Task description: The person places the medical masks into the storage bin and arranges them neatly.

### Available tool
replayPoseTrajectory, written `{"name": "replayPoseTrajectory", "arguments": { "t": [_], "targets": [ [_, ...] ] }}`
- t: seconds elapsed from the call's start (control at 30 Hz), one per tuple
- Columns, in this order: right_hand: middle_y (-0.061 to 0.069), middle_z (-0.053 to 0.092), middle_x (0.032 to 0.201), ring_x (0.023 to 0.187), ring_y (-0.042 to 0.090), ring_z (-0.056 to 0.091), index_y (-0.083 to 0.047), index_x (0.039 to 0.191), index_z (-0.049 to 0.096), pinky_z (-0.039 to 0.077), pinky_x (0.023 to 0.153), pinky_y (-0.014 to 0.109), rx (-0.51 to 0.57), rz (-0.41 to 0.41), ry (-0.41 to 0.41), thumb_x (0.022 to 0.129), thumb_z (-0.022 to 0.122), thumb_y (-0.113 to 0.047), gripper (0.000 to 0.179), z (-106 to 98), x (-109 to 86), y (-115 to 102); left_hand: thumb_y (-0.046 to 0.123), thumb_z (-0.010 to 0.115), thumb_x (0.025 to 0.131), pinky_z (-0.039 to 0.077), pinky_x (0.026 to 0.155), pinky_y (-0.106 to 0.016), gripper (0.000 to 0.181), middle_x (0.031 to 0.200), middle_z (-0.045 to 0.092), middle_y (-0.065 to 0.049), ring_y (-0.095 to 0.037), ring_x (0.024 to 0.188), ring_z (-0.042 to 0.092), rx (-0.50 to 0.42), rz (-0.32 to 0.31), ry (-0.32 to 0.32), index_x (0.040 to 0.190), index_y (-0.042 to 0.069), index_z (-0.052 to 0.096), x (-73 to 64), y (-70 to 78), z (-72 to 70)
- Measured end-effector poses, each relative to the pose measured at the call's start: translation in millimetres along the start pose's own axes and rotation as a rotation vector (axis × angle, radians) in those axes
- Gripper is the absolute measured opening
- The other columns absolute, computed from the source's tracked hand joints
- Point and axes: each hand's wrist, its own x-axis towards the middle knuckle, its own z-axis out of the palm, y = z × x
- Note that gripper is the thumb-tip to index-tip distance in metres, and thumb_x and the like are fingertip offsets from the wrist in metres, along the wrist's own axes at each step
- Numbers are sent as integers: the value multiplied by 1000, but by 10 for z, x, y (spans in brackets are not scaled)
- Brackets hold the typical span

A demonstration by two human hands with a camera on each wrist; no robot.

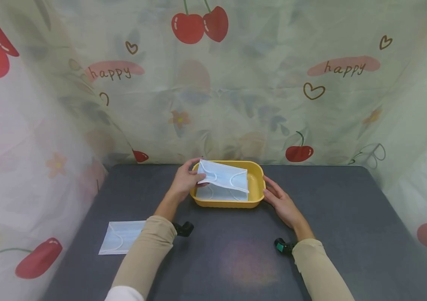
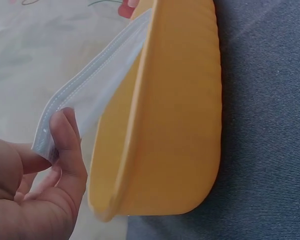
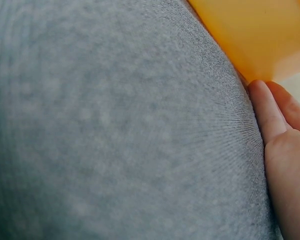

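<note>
My left hand (image 1: 184, 181) pinches the left end of a pale blue face mask (image 1: 223, 174) between thumb and fingers. The mask slants over the yellow plastic tray (image 1: 224, 204), and a second mask (image 1: 218, 193) lies inside beneath it. In the left wrist view, the thumb and fingers of the left hand (image 2: 47, 185) hold the mask's edge (image 2: 90, 82) beside the tray wall (image 2: 177, 110). My right hand (image 1: 282, 207) touches the tray's right end with fingers extended. The right wrist view has these fingertips (image 3: 262, 97) against the tray's lower side (image 3: 265, 40).
Another face mask (image 1: 121, 238) lies flat on the dark grey table (image 1: 333, 209) at the left, partly covered by my left sleeve. A printed curtain (image 1: 236, 104) hangs behind the tray and along both sides.
</note>
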Motion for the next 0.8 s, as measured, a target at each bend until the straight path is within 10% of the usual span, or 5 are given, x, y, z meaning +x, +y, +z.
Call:
{"name": "replayPoseTrajectory", "arguments": {
  "t": [0.47, 0.8],
  "targets": [
    [15, 38, 163, 145, 33, 46, -33, 162, 27, 47, 98, 11, 4, -8, 1, 107, 52, -35, 60, 12, 3, -10, -2, 64, 97, 60, 89, -49, 62, 134, 60, -24, -30, 104, 69, 155, 15, -25, 151, 22, 46, 6, -29, 33],
    [15, 34, 165, 147, 34, 45, -31, 162, 26, 47, 100, 12, 13, -7, -5, 108, 51, -33, 60, 8, -22, -17, 9, 67, 97, 58, 93, -45, 57, 136, 66, -20, -30, 122, 67, 488, 98, 35, 150, 23, 49, -30, -4, 47]
  ]
}}
